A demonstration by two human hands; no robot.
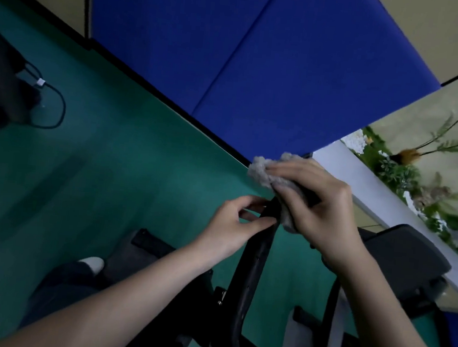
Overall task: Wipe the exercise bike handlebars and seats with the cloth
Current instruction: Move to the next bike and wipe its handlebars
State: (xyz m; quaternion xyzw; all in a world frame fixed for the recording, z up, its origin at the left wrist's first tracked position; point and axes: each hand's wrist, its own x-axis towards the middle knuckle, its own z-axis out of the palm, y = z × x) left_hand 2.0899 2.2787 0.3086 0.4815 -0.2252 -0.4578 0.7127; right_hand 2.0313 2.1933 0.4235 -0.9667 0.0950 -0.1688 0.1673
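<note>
I look down at the black handlebar (pixel 254 259). It stands up in front of me like a bent pole.

My right hand (pixel 322 210) is at the top end of the handlebar. Its fingers are curled round the grey cloth (pixel 262 168), and the cloth is wrapped over the top end. A fluffy bit of cloth sticks out past my fingers, on the far side of the handlebar.

My left hand (pixel 231 224) is just under the cloth. Its thumb and fingers pinch the handlebar from the left side to hold it steady.

I think I am rubbing the top end clean now. To do it well, I should squeeze the cloth all the way round the handlebar and twist it. Then I should slide it down slowly, so that no part is missed. My left hand should hold firm, so that the handlebar does not wobble, and it must move out of the way when the cloth comes down.

A black pad (pixel 404 254) sits to the right of the handlebar. It may be a seat, but I cannot tell. I judge that the seats are not wiped yet.

Blue mats (pixel 260 64) lean behind the handlebar. A black cable (pixel 57 112) lies far to its left on the green floor (pixel 111 162).

I see no name, label or words that I can read.
</note>
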